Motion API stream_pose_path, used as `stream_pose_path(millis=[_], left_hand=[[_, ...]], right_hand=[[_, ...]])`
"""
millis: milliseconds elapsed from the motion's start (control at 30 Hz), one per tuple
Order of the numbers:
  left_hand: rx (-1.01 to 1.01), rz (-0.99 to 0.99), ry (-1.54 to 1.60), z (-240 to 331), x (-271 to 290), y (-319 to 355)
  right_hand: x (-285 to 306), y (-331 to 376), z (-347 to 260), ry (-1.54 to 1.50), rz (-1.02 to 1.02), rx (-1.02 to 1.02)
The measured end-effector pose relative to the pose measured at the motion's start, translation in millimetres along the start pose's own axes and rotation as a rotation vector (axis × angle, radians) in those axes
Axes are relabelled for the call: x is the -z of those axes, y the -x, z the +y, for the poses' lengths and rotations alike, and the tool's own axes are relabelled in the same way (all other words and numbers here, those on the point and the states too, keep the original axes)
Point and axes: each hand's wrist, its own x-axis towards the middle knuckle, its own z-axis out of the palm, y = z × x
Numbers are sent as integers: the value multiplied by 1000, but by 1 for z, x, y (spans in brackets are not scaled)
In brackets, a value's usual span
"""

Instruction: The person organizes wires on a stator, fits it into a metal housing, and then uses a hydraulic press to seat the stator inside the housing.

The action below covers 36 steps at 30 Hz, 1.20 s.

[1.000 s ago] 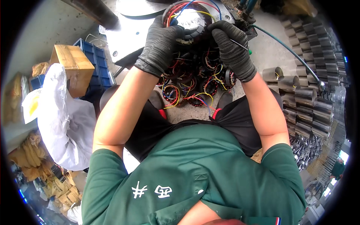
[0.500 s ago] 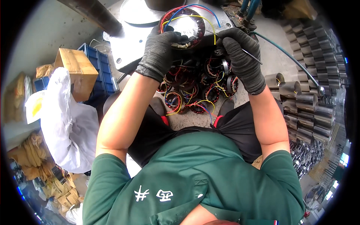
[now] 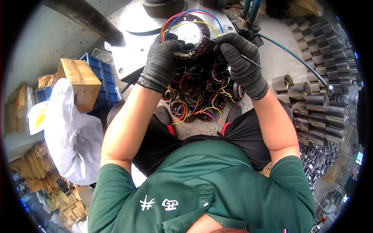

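Observation:
A ring-shaped motor stator [image 3: 204, 43] with dark red windings and loose red, blue and yellow leads is held up at the near edge of a pale metal machine table [image 3: 134, 52]. My gloved left hand [image 3: 160, 64] grips the ring's left side, the thumb inside its rim. Between the closed fingers of my gloved right hand [image 3: 244, 64] is a thin metal rod [image 3: 251, 61]. Its tip points left and meets the ring's right edge; exact contact cannot be made out. Below my hands, several similar stators [image 3: 180, 109] with coloured leads lie on the floor between my feet.
Steel sleeves [image 3: 316, 101] are stacked in rows on the right, beneath a green hose [image 3: 291, 53] with a metal end. To the left are a cardboard box [image 3: 79, 85], blue crates [image 3: 104, 75] and a white bag [image 3: 72, 134]. A thick metal post [image 3: 91, 21] rises far left.
My right hand has moved slightly left, bringing the rod's tip to the stator's right edge. The stator and my left hand have shifted a little left in view.

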Motion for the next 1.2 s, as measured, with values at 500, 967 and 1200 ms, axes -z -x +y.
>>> stream_pose_path(millis=[500, 967, 1200], left_hand=[[-228, 33, -330, -4, -1, -1], [-23, 14, 117, -8, 2, -6], [-79, 3, 131, -7, 5, -8]], right_hand=[[-10, -3, 3, 426, -38, 308], [15, 6, -27, -96, 50, -81], [5, 9, -16, -28, -3, -1]])
